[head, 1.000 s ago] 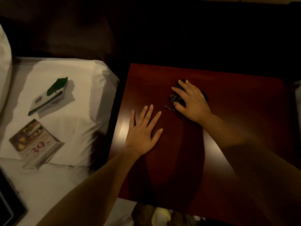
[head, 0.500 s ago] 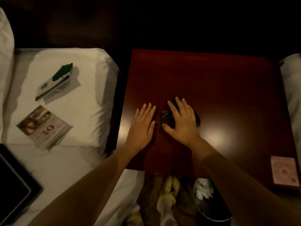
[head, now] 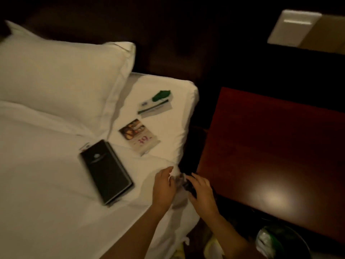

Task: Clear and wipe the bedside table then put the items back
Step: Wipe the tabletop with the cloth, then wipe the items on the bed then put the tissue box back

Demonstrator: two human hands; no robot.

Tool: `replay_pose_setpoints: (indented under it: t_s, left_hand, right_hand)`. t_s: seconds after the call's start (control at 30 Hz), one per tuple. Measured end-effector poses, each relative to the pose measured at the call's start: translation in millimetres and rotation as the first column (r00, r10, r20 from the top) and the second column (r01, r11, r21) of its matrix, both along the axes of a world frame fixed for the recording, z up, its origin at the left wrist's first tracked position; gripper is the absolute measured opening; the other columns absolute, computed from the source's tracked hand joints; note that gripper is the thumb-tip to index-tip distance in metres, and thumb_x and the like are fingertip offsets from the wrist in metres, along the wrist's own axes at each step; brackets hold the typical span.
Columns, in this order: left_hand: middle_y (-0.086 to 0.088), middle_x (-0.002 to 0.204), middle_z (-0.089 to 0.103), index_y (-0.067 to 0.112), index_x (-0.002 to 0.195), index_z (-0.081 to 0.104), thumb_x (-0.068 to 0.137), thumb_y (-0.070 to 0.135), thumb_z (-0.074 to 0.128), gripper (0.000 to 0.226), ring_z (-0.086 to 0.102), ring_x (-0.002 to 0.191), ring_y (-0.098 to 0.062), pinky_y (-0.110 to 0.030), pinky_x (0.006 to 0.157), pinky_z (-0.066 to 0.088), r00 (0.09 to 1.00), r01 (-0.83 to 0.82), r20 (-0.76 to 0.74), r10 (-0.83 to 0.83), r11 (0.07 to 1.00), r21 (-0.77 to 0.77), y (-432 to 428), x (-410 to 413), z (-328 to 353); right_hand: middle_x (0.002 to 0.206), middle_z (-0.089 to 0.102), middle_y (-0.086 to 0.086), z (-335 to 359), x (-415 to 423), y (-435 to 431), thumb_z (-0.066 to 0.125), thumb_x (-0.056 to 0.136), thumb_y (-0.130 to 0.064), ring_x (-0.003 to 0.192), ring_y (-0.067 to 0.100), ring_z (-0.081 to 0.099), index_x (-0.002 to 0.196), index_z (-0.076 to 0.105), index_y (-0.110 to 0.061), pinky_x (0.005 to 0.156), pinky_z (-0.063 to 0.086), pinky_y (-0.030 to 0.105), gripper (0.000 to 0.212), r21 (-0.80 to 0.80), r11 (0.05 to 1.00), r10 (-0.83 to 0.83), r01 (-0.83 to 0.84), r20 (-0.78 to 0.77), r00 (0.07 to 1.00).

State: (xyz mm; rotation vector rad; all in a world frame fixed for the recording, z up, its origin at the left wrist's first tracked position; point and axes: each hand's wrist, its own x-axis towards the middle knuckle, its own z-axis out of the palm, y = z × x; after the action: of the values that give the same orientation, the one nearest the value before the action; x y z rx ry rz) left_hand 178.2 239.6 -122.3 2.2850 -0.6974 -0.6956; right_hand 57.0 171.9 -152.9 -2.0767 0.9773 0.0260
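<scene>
The dark red bedside table [head: 276,146] stands at the right with a bare, glossy top. My right hand [head: 202,195] holds a dark cloth [head: 183,184] over the bed's edge, left of the table. My left hand [head: 164,186] is beside it, fingers apart, touching the cloth's left end. On the white bed lie a black folder [head: 106,171], a photo card marked 30 [head: 139,136] and a white card with a green leaf [head: 155,105].
A white pillow [head: 61,77] lies at the back left. A dark bin [head: 283,242] with crumpled paper stands on the floor under the table's front edge. Yellow things [head: 212,247] lie on the floor between bed and table.
Both hands left the table top and moved left to the bed's edge, the right one carrying the cloth. The view swung left, so the folder and pillow now show.
</scene>
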Motion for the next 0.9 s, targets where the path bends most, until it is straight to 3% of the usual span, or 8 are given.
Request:
replay_pose_setpoints:
  t_s: [0.13,0.27,0.47,0.57,0.67,0.83,0.9]
  left_hand:
    - [-0.016,0.122,0.059,0.004,0.122,0.056,0.089,0.0,0.047,0.035,0.056,0.112,-0.029,-0.031,0.097,0.041,0.964,-0.266,-0.005,0.267,0.963,0.036,48.8,48.6,25.4]
    - [-0.025,0.111,0.059,-0.004,0.11,0.061,0.086,-0.002,0.052,0.026,0.056,0.106,-0.037,-0.033,0.086,0.043,0.895,-0.447,0.041,0.445,0.893,0.055,90.7,95.3,39.6]
    - [-0.029,0.126,0.046,-0.006,0.129,0.041,0.089,0.017,0.055,0.048,0.045,0.119,-0.041,-0.045,0.097,0.04,0.774,-0.618,0.026,0.633,0.745,0.251,127.0,143.8,33.6]
    - [-0.03,0.126,0.05,-0.009,0.125,0.043,0.09,0.034,0.055,0.056,0.05,0.116,-0.041,-0.043,0.096,0.045,0.762,-0.575,-0.141,0.632,0.76,0.304,130.1,162.3,17.4]
    - [-0.025,0.126,0.055,-0.006,0.123,0.045,0.087,0.034,0.062,0.058,0.057,0.112,-0.038,-0.038,0.091,0.049,0.688,-0.599,-0.333,0.645,0.764,0.241,128.9,174.5,7.4]
    - [-0.019,0.113,0.066,0.003,0.121,0.053,0.075,0.026,0.075,0.056,0.067,0.094,-0.032,-0.043,0.082,0.057,0.335,-0.785,-0.731,0.594,0.605,0.132,135.5,177.6,5.6]
    - [-0.014,0.111,0.066,0.01,0.12,0.051,0.074,0.027,0.076,0.055,0.068,0.095,-0.031,-0.046,0.083,0.057,0.287,-0.819,-0.796,0.532,0.568,0.084,135.1,173.5,13.4]
  right_hand:
    - [0.133,0.052,0.011,43.6,48.6,13.0,0.06,0.083,-0.004,0.122,0.028,0.047,0.128,0.051,-0.014,0.104,0.037,0.034,0.047,0.172,0.982,-0.091,0.075,0.089,0.992]
    - [0.126,0.056,0.014,84.5,102.1,12.1,0.06,0.082,-0.004,0.117,0.029,0.052,0.124,0.053,-0.011,0.094,0.037,0.027,0.043,0.196,0.98,-0.039,0.019,0.103,0.994]
    - [0.129,0.056,0.013,114.8,163.9,26.0,0.064,0.082,-0.008,0.119,0.027,0.051,0.127,0.05,-0.013,0.097,0.036,0.026,0.047,0.223,0.975,-0.006,-0.023,0.129,0.992]
    - [0.13,0.054,0.01,111.9,186.9,38.2,0.064,0.083,-0.01,0.11,0.013,0.048,0.128,0.05,-0.018,0.094,0.033,0.02,0.048,0.237,0.971,-0.007,-0.028,0.149,0.989]
    - [0.13,0.054,0.008,105.5,202.9,49.7,0.064,0.083,-0.012,0.106,0.009,0.045,0.127,0.05,-0.022,0.092,0.034,0.019,0.048,0.243,0.969,0.012,-0.049,0.15,0.989]
    - [0.133,0.051,0.009,105.8,215.2,66.2,0.062,0.085,-0.011,0.112,0.009,0.045,0.132,0.045,-0.018,0.096,0.032,0.019,0.051,0.26,0.964,0.024,-0.063,0.151,0.988]
    - [0.133,0.051,0.009,113.0,219.7,69.4,0.062,0.085,-0.012,0.113,0.009,0.044,0.134,0.042,-0.016,0.097,0.032,0.018,0.053,0.219,0.967,0.094,-0.131,0.17,0.981]
